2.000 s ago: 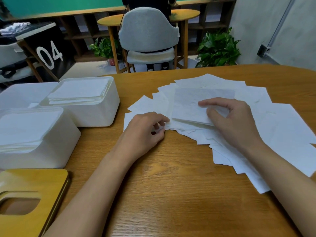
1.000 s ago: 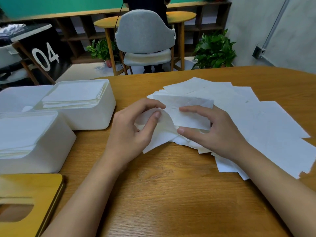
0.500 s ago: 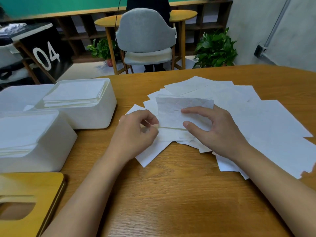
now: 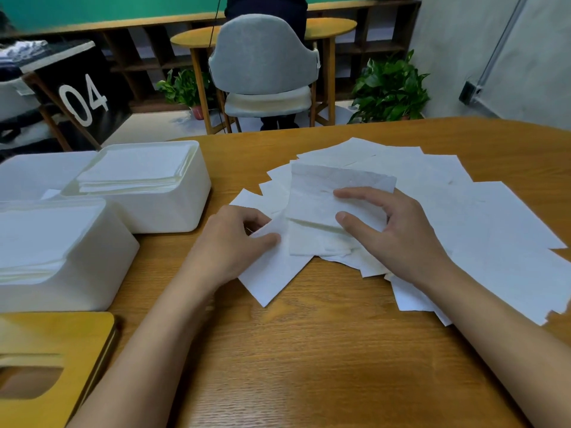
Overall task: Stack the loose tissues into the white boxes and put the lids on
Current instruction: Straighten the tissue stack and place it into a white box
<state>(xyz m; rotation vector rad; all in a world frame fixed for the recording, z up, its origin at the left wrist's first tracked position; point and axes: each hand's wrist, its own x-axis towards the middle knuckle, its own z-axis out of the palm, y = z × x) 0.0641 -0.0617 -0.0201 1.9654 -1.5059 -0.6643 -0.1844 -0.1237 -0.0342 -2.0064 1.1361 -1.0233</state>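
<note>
Tissues (image 4: 463, 217) lie loose in an overlapping fan on the wooden surface (image 4: 309, 350), spreading from the middle of your view out toward 3 o'clock. Your left hand (image 4: 228, 245) sits at the fan's 9 o'clock edge. Its grip is narrow: thumb and curled fingers pinch the corner of a single sheet (image 4: 272, 279), whose free point reaches toward 6 o'clock. Your right hand (image 4: 401, 239) lies at 3 o'clock of the left one. Its grip is wide, with index finger and thumb stretched out flat on a small squared pile (image 4: 312, 199) that rests on top of the fan. The pile's near edge looks slightly lifted, with a shadow under it.

Two open-topped white boxes stand at 9 to 10 o'clock of your hands. The far box (image 4: 173, 211) is near the left hand and holds a neat stack (image 4: 136, 168) reaching close to its rim. The near box (image 4: 92, 273) stands just beside it and holds a second stack (image 4: 34, 236). A yellow wooden lid (image 4: 55, 335) with an oblong slot lies flat at 8 o'clock, just beside the near box. Beyond the surface, a grey chair (image 4: 262, 54) stands at 12 o'clock and a leafy plant (image 4: 389, 88) at 1 o'clock.
</note>
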